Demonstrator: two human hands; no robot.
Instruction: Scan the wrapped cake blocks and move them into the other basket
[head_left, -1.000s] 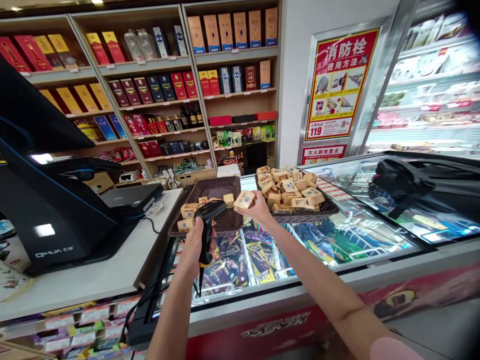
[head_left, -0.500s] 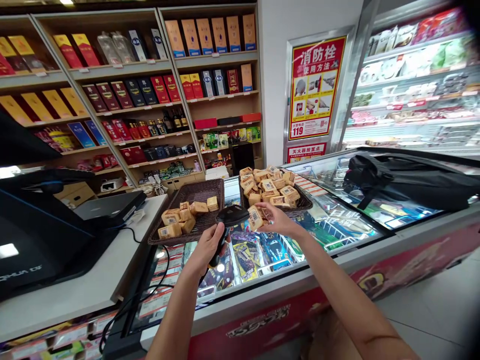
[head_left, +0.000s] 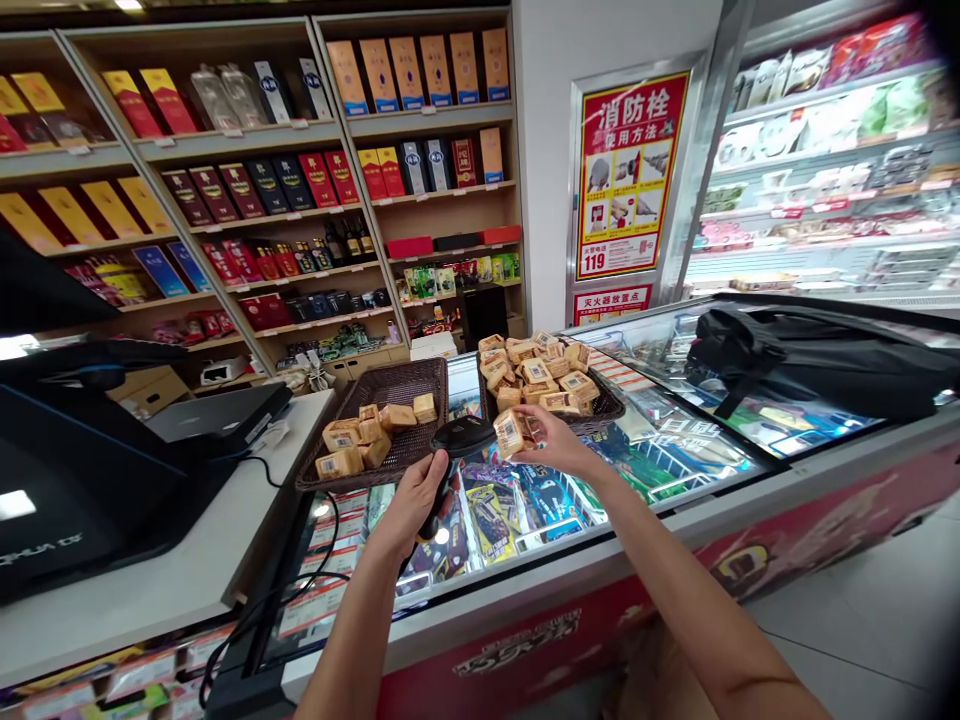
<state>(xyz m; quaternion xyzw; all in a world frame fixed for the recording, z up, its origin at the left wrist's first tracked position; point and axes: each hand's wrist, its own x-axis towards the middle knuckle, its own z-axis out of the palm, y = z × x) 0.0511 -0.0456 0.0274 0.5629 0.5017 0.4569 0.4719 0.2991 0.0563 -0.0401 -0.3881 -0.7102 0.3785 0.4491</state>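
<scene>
Left hand (head_left: 420, 490), centre of frame: fingers wrapped around the grip of a black handheld scanner (head_left: 463, 433), its head tipped toward the right of the frame. Right hand (head_left: 553, 442), just right of centre: pinching one small wrapped packet (head_left: 510, 436) by its edge, with a printed face bearing a striped label turned toward the scanner.

Change noted: a second ago I had the scanner over the left-hand basket and the packet farther up, by the gap between the baskets. Both now sit lower and nearer me, scanner head right beside the label. Against half a second ago, almost no shift; I am holding the pair steady. Contact between the two: cannot tell. My reading: label and scanner are lined up for a read. Whether one has registered, cannot tell.

Surroundings: the left basket (head_left: 403, 374), left of centre, holds a handful of similar packets toward its near-left side, unobstructed now that the scanner is off them. The right basket (head_left: 613, 406), right of centre, is heaped with many more. Both rest on the glass-topped freezer (head_left: 442, 690).
</scene>
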